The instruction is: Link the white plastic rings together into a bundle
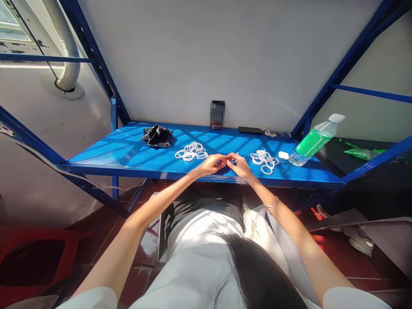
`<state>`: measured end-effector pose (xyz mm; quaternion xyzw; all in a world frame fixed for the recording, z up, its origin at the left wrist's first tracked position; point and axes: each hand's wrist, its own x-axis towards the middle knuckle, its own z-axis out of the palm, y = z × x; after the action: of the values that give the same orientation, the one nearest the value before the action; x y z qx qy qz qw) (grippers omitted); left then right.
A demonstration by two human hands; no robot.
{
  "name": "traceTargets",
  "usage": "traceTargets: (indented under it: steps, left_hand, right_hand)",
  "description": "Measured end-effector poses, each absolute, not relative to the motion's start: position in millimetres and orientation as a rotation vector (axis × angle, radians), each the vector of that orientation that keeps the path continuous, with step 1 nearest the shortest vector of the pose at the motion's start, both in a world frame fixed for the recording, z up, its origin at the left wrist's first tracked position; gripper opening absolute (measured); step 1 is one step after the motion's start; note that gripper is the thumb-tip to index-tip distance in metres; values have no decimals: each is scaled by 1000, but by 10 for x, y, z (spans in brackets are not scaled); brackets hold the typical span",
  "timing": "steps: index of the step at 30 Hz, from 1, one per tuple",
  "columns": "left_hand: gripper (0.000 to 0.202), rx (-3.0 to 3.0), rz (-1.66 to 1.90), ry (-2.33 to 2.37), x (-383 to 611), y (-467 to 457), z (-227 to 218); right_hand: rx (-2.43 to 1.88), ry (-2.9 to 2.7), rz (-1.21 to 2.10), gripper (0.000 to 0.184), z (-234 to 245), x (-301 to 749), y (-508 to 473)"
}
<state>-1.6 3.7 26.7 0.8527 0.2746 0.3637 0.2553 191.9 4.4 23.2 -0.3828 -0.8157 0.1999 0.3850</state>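
My left hand (212, 164) and my right hand (240, 165) meet over the front edge of the blue table (106, 156). Thumbs and fingertips are pinched together and nearly touch. Whatever sits between them is too small or too hidden to name. Just left of the hands lies a pile of white rings (189, 153), close to my left fingers. To the right, a second group of white rings (264, 161) is spread loosely on the tabletop. A thin bracelet (273, 203) circles my right wrist.
A crumpled black plastic bag (157, 137) lies back left. Along the wall are a dark upright box (217, 116), a black phone (250, 130) and cables (277, 134). A small white case (283, 155) and a tilted green-labelled bottle (313, 141) are at right. Blue posts (104, 73) frame the table.
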Motion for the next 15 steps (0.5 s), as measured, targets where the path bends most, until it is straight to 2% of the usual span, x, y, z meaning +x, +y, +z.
traceTargets:
  steps: [4,8,11,15]
  left_hand:
    - [27,1964,1068,650,16,17,270]
    - [49,1572,1099,563,45,24,268]
    - [49,1393,1091,571,43,19,285]
    - [39,1204,1049,529,24,-19,331]
  right_hand:
    - [-971,-1948,772,22,200,1941,106]
    - [-956,-1883,830,25,196,1936,103]
    - [-962,-1877,811,26,200,1925,85]
    - [-911,-1847,923,25,189,1909,91]
